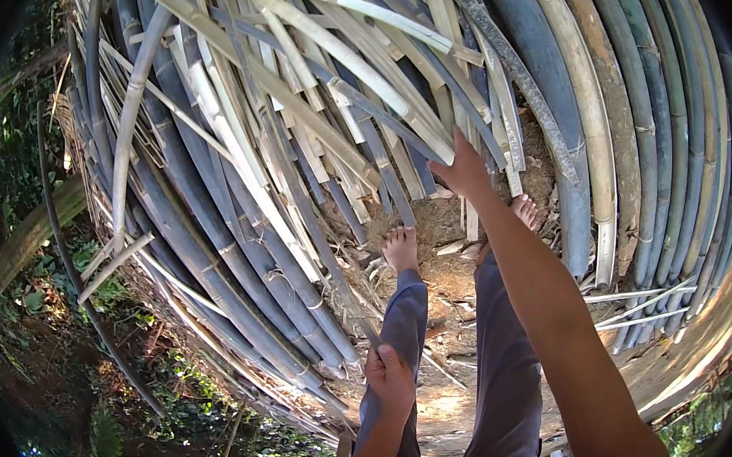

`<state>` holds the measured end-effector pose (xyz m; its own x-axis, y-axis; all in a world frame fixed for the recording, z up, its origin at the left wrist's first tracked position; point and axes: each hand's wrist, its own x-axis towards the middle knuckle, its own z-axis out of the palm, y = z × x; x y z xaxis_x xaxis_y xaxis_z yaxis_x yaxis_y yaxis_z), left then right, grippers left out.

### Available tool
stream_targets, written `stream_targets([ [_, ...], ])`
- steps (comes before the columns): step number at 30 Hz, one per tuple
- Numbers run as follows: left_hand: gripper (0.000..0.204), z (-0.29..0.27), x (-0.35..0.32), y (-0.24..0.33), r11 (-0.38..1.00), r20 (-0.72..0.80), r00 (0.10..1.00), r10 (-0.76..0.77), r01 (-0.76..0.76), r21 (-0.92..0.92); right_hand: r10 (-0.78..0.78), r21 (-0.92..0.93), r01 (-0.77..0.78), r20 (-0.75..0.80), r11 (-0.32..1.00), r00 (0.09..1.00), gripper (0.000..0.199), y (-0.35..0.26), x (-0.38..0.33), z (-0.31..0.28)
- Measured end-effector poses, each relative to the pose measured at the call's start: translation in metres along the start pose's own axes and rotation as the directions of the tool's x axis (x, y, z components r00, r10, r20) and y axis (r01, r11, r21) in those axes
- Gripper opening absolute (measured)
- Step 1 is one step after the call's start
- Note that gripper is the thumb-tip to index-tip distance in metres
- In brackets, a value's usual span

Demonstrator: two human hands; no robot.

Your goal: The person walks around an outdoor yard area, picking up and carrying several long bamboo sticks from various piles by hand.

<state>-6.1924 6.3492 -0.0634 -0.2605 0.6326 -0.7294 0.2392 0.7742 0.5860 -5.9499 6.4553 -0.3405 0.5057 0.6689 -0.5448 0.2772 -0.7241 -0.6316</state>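
The left hand's (390, 379) fingers close around a grey-brown bamboo strip (364, 323) at the pile's (212, 259) near edge as the right hand (467, 173) meets a pale strip (413, 122), grip unclear, seemingly picking out lengths, a careful pull called for next.

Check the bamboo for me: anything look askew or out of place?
Yes. The split bamboo strips beyond the right hand lie crisscrossed at many angles, unlike the poles lined up side by side on the right. At far left, a short pale piece juts outward, crosswise to most.
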Motion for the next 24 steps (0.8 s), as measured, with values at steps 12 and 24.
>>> stream_targets([
  [12,0.034,-0.062,-0.032,0.058,0.989,0.064,0.990,-0.127,0.131,-0.073,-0.106,-0.242,0.134,0.125,0.961,0.987,0.042,-0.044,-0.117,-0.117],
  [24,0.030,-0.053,-0.072,0.068,0.897,0.407,0.851,-0.332,0.419,-0.142,-0.361,0.521,-0.729,0.640,-0.444,0.678,0.047,-0.105,-0.342,-0.215],
])
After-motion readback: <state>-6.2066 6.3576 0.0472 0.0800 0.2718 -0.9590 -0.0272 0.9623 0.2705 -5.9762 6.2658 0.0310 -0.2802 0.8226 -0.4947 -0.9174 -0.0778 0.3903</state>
